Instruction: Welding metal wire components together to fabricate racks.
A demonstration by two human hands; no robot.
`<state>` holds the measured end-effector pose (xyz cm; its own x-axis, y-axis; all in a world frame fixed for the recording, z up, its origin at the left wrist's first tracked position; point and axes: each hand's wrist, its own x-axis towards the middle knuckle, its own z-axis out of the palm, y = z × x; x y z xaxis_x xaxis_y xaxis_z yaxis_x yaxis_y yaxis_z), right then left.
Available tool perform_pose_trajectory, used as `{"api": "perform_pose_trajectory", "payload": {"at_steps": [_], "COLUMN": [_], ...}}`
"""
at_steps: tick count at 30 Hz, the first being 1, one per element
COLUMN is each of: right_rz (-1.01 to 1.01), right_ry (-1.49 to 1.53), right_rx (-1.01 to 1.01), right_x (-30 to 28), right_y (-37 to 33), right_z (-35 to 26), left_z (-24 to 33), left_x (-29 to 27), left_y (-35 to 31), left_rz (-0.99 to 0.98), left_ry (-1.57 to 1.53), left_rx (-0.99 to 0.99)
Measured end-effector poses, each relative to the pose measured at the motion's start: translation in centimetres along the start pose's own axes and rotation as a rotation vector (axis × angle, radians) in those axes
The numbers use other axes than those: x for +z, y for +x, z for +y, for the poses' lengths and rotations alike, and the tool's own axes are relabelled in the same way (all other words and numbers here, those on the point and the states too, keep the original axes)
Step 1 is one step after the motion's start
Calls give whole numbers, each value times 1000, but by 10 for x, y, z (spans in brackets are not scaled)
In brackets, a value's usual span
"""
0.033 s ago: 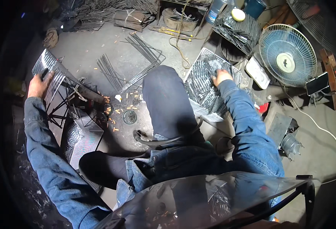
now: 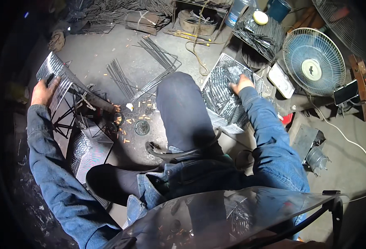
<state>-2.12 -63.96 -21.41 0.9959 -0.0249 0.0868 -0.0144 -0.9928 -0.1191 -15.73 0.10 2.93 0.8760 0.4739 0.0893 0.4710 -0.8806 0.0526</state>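
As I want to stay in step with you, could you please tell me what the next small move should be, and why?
Probably the right hand should lift a piece from the metal pile: it is already at the pile, though whether it pinches anything is unclear, and the left hand holds the ribbed panel at the other side.

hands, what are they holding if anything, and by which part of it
The left hand holds a shiny metal grille by its left edge. The right hand is at the pile of metal pieces; whether it grips any cannot be told.
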Motion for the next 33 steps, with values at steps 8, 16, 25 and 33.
{"api": "perform_pose_trajectory", "payload": {"at_steps": [8, 16, 25, 33], "right_rz": [-105, 5, -515, -499], "right_ry": [-167, 1334, 1786, 1526], "right_rx": [-192, -117, -323, -769], "right_x": [-38, -140, -121, -114], "right_y": [-4, 0, -81, -77], "right_z": [-30, -77, -282, -349], "left_z": [25, 118, 134, 46], "left_x": [-31, 28, 86, 39], "left_y": [-66, -171, -178, -179], "left_rz": [273, 178, -43, 125], "left_ry": [-374, -894, -1432, -647], "left_rx": [129, 291, 203, 258]}}
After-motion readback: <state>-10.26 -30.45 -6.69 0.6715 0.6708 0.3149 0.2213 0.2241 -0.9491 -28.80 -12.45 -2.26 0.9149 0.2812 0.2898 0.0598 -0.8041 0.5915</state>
